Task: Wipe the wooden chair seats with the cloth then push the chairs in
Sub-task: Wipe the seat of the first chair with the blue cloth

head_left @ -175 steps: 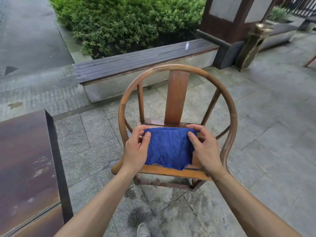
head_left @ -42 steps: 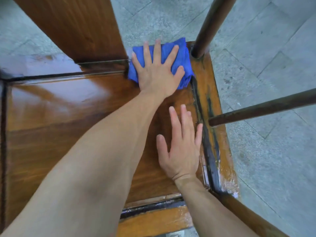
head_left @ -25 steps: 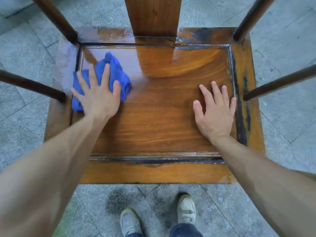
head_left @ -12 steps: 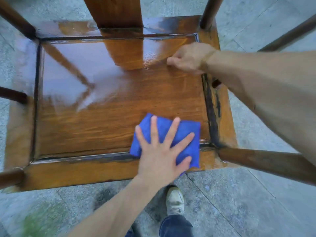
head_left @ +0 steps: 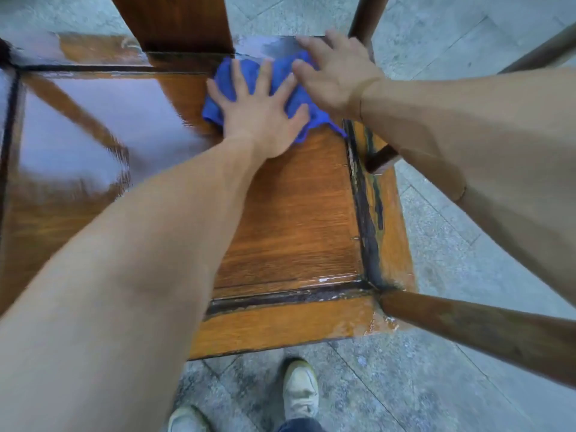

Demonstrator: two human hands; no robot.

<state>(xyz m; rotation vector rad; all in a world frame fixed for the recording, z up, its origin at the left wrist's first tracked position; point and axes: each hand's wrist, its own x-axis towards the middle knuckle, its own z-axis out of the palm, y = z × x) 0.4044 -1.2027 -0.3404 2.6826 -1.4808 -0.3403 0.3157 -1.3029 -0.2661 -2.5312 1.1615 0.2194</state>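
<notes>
I look straight down on the wooden chair seat (head_left: 290, 219), glossy and wet on its left half. The blue cloth (head_left: 249, 73) lies bunched at the seat's back right corner, beside the flat back splat (head_left: 174, 20). My left hand (head_left: 261, 110) presses flat on the cloth with its fingers spread. My right hand (head_left: 336, 73) rests, fingers apart, on the cloth's right edge and the seat frame near the rear post (head_left: 364, 17). Both hands hide much of the cloth.
The chair's curved arm rail (head_left: 480, 332) crosses the lower right, and another rail (head_left: 542, 54) runs at the upper right. Grey stone paving (head_left: 452, 385) surrounds the chair. My shoes (head_left: 299, 391) stand just in front of the seat's front edge.
My left hand has slid the cloth from the seat's front right corner up to the back right corner. My right hand has shifted onto the cloth's edge.
</notes>
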